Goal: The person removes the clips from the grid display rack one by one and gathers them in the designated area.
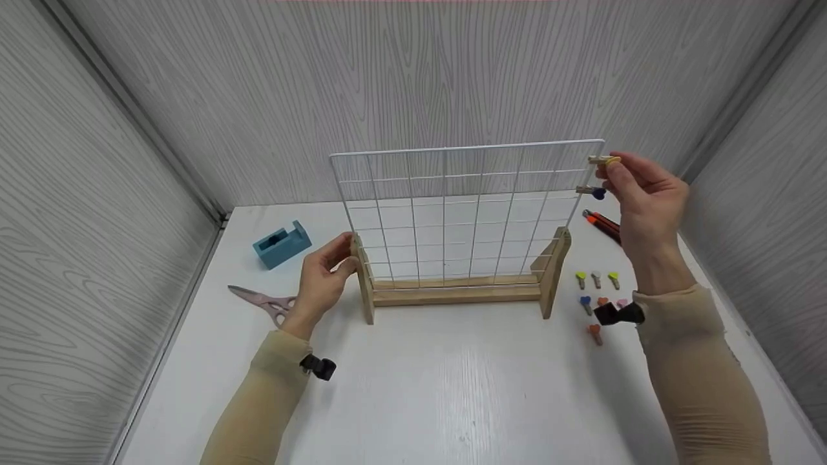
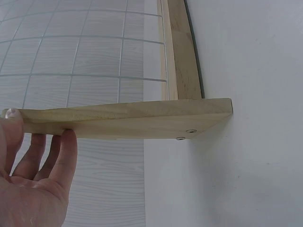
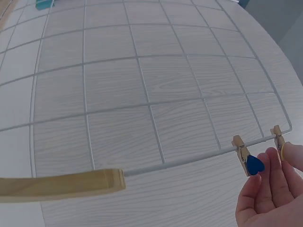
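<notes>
A white wire grid (image 1: 444, 200) stands upright in a wooden stand (image 1: 455, 296). My left hand (image 1: 325, 274) grips the upper end of the stand's left side board (image 2: 123, 124), thumb on one face and fingers on the other. At the grid's upper right edge, my right hand (image 1: 649, 200) pinches a small wooden clothespin (image 3: 278, 135) with a yellow decoration, its jaws at the wire near the corner. Just below it, a clothespin with a dark blue heart (image 3: 254, 164) is clipped to the same edge wire, close to my right fingers.
Several small clothespins with coloured tops (image 1: 596, 279) lie on the white table right of the stand. Behind my right wrist lies an orange and black utility knife (image 1: 602, 225). A teal tape dispenser (image 1: 282, 245) and pink-handled scissors (image 1: 261, 300) lie at the left.
</notes>
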